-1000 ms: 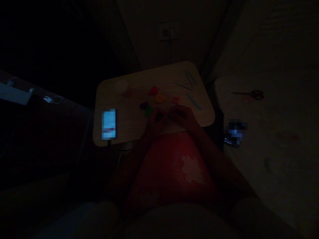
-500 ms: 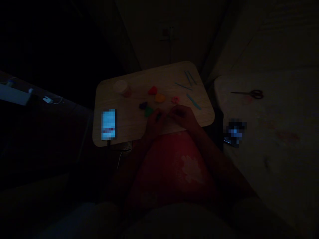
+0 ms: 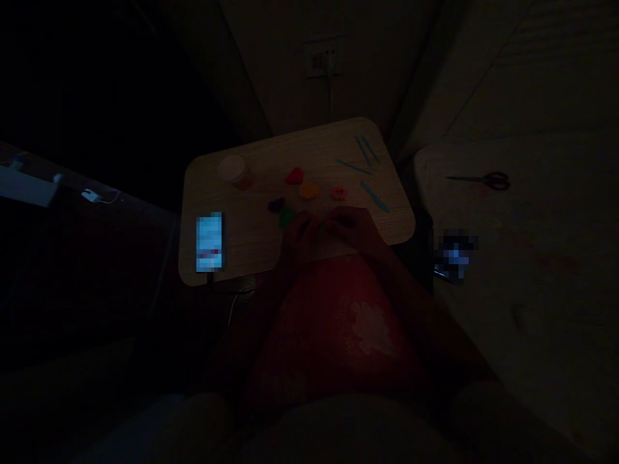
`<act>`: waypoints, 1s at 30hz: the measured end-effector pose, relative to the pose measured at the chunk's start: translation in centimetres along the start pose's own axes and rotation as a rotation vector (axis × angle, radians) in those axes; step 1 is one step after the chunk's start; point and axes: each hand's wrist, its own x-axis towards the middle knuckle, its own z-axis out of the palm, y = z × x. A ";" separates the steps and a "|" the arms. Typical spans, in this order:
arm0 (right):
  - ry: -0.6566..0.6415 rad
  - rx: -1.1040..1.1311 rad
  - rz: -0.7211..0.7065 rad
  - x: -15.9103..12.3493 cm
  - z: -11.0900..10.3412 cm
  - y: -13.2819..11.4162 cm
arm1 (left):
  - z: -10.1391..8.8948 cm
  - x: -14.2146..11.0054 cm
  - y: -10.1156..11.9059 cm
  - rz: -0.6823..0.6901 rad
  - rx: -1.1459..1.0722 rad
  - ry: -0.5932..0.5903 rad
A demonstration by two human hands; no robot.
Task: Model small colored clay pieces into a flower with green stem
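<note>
The scene is very dark. My left hand and my right hand meet at the near edge of a small wooden table, fingers pinched together on a small green piece of clay between them. Just beyond my hands lie lumps of clay: a green lump, a purple lump, a red lump, an orange lump and a small pink piece.
A lit phone lies at the table's near left. A small tub stands at the back left. Several thin teal tools lie at the back right. Scissors rest on the bed to the right, and a red cushion sits on my lap.
My hands have stayed together at the table's near edge, shifting only slightly over the green clay. The camera view has drifted a little.
</note>
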 end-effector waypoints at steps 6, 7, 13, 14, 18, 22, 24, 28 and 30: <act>0.006 -0.007 -0.008 0.0 -0.1 0.1 | 0.0 0.1 -0.4 -0.002 0.063 0.024; 0.006 -0.015 -0.009 0.0 -0.1 0.1 | 0.0 0.1 -0.4 -0.001 0.064 0.025; 0.022 -0.031 -0.010 -0.1 0.0 0.0 | -0.1 0.1 -0.3 -0.030 0.035 0.035; 0.026 -0.033 -0.013 -0.1 0.0 0.0 | -0.1 0.1 -0.3 -0.035 0.036 0.033; 0.029 -0.039 -0.020 -0.1 0.0 -0.1 | -0.3 0.1 -0.2 -0.007 0.029 0.019; 0.035 -0.028 -0.011 -0.1 -0.1 -0.3 | -0.5 0.2 -0.1 0.018 0.040 0.008; 0.036 -0.022 0.006 -0.1 -0.2 -0.4 | -0.5 0.1 -0.2 0.014 0.048 0.018; 0.035 0.009 0.023 -0.1 -0.1 -0.5 | -0.4 0.0 -0.1 -0.002 0.041 0.044; 0.034 0.020 0.022 -0.1 -0.1 -0.5 | -0.3 -0.1 -0.1 -0.009 0.051 0.046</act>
